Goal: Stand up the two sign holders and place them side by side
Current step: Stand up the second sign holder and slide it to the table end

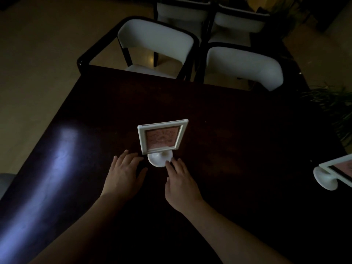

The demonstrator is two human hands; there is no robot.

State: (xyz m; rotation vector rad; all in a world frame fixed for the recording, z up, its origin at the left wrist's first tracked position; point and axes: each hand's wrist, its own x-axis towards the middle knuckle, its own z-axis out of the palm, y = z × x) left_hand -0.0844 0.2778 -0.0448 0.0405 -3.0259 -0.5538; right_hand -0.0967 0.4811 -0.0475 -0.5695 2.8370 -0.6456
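A white sign holder [162, 137] with a pink card stands upright on its round base in the middle of the dark table [228, 130]. My left hand [125, 173] lies flat just left of the base, fingers spread, holding nothing. My right hand [180, 182] is just right of the base, its fingertips touching the base's edge. A second white sign holder [332, 173] lies on its side at the right edge of the view, partly cut off.
White-cushioned chairs with dark frames [156, 40] [243, 65] stand at the table's far edge, with others behind. A green plant [337, 111] is at the right. A pale light reflection crosses the table's left side.
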